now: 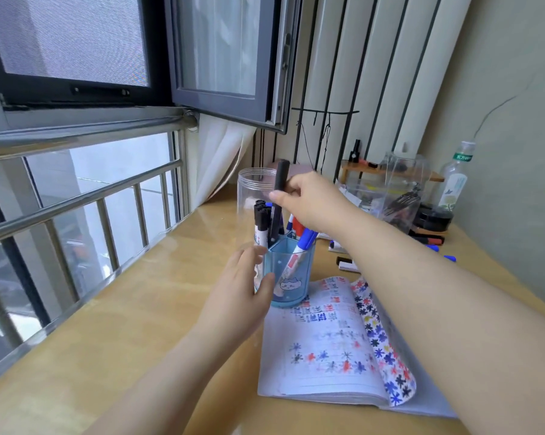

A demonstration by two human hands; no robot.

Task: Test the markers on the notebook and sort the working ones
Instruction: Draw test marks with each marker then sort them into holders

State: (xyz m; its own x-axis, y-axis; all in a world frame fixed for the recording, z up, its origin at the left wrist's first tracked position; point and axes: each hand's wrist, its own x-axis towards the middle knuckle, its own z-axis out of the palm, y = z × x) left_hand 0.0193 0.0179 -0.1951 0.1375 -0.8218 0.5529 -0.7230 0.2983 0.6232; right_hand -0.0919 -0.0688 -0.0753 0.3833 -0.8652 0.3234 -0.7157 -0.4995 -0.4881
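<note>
Now: marker over cup

Right hand [308,199] pinches a black marker [279,196], fingers clamped, tip down among markers in the blue cup [291,277]. Left hand [243,281] rests on cup, fingers relaxed. Notebook [330,340] open on surface [133,324], just beside.

Head camera looks forward and down, close over the desk [158,312]
</note>
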